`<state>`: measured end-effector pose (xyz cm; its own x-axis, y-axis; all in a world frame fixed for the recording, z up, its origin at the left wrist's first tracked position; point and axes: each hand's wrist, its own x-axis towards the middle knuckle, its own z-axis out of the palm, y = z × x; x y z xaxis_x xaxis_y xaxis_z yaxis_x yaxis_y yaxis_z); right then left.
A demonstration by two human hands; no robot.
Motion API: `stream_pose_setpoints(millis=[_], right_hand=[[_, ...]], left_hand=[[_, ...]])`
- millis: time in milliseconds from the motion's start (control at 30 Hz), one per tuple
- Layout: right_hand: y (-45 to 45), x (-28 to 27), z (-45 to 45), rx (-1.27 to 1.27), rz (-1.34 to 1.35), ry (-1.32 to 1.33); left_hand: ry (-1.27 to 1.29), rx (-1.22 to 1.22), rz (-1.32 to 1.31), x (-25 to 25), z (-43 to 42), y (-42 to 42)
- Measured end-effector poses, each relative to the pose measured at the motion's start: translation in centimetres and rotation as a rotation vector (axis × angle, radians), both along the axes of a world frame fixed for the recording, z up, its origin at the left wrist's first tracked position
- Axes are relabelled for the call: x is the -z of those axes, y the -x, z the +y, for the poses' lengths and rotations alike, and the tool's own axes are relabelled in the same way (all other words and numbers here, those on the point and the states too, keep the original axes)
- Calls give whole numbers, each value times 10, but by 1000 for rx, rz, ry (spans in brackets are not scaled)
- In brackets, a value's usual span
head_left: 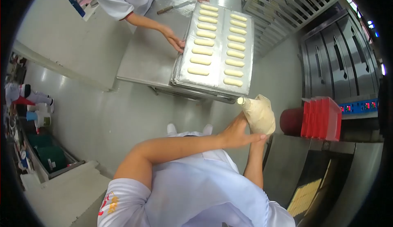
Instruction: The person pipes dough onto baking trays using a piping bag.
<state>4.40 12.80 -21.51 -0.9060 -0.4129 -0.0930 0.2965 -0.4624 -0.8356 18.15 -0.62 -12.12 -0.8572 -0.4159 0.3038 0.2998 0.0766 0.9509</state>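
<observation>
A cream piping bag (pixel 262 114) is held in front of me, its nozzle pointing up and left, near the right front corner of the tray. My left hand (pixel 236 133) wraps round the side of the bag. My right hand (pixel 262 139) is under the bag's lower end, mostly hidden by the bag and my left hand. On the metal tray (pixel 220 63) lie two rows of pale, oblong piped strips (pixel 199 71). A co-worker's two hands (pixel 175 43) touch the tray's left side and its far left corner.
The tray rests on a stack at the metal table (pixel 143 59), where a spatula (pixel 166 10) lies. A slatted rack (pixel 286 6) stands beyond. Red crates (pixel 321 118) and a dark red bin (pixel 290 121) are at the right, by the oven (pixel 337 55).
</observation>
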Motion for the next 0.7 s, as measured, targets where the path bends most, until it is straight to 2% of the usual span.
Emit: stream_pose_setpoints(millis=[67,367,467,533,667,700], right_hand=[[-17,2,-6,21,-94,143],[-65,14,10,129,-130,139],[-63,21,10,143,-154,159],[-47,16,5,139,-197,199],[-19,-60,-35,113,-382,327],[-12,-65,-41,-1,-152,371]], left_hand=[[-2,36,-6,-3,-11,-16],[-93,182,-14,-4,-15,-41],[-74,151,-6,-1,-22,-30],[-397,304,-11,0,-30,-12],[-491,155,74,-12,-47,33],[-594,129,105,-19,-52,47]])
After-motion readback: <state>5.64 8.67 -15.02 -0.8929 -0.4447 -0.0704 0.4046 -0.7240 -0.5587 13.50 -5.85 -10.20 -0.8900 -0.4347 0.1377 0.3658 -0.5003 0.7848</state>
